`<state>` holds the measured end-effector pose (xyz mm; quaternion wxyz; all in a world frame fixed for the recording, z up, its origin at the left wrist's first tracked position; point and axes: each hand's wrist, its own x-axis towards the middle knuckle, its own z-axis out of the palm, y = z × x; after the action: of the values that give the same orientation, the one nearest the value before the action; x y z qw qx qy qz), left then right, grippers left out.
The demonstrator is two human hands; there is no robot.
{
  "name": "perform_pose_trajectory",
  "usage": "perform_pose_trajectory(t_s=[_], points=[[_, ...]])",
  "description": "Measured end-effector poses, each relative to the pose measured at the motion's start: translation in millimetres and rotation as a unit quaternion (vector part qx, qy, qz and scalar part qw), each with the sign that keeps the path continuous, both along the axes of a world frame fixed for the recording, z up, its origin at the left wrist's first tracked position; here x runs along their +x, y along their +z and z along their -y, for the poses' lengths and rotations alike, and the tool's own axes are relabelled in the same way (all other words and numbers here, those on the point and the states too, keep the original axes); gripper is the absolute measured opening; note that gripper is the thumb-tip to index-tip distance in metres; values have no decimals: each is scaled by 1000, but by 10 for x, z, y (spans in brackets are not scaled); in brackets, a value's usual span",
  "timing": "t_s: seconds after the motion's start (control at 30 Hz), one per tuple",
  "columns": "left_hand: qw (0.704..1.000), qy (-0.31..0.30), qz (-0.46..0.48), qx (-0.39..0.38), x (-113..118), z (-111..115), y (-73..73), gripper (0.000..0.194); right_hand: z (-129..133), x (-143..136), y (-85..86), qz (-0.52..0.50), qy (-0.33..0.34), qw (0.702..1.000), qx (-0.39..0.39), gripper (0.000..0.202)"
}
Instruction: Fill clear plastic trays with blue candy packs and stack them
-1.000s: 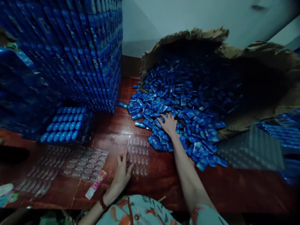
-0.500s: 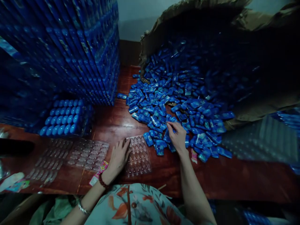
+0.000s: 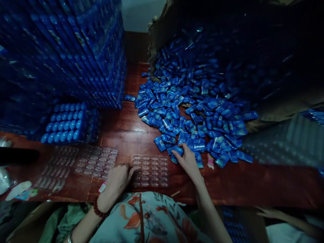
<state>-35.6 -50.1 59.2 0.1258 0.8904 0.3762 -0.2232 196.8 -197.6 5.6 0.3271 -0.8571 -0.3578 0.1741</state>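
While the right hand [image 3: 187,160] is reaching to the near edge of a loose heap, its thumb and fingers are closing around a single blue packet [image 3: 175,150], which is resting low among its neighbours, just beyond the right edge of a clear moulded tray [image 3: 149,172]. That tray is lying flat on the reddish-brown table [image 3: 253,185], its rows of hollows facing up, directly before the person's floral shirt [image 3: 152,219]. The left hand [image 3: 118,177] is hovering or resting at the tray's left edge, its fingers curling under and its thumb pointing over the rim; whether it is gripping anything, I cannot tell. Beyond the right hand, the heap of blue packets [image 3: 162,111] is spilling out of a torn cardboard box [image 3: 286,109], and a small pink packet [image 3: 210,161] is lying beside its near edge. Farther left, two more clear trays [image 3: 97,163] are lying side by side, and behind them a low stack of blue rounded pieces [image 3: 64,125] is standing before a tall blue stack [image 3: 101,64]. Greyish translucent trays [image 3: 288,145] are sitting below the box on the right, and a co-worker's hand [image 3: 269,212] is showing at the lower right, below the table edge.
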Motion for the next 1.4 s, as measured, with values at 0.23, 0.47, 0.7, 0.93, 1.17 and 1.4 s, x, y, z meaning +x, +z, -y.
perform_pose_trajectory(t_s=[0.23,0.47,0.7,0.93,1.17,1.4], points=[[946,-81,310,-56,755,-110,-216,29,-48,36,-33,-242,-105,960,93,50],[928,-111,330,-136,1350,-340,-626,45,169,-110,12,-423,-179,865,203,52],[897,-42,397,-188,914,-515,-612,21,204,-257,-20,-442,-175,856,200,42],[852,163,427,-255,214,-445,-433,32,113,-437,69,-386,-116,903,151,36],[795,261,420,-352,-97,-167,-474,46,97,-556,59,-462,-60,877,117,49],[812,257,459,-252,-178,-200,-572,35,105,-633,58,-152,26,986,59,32]])
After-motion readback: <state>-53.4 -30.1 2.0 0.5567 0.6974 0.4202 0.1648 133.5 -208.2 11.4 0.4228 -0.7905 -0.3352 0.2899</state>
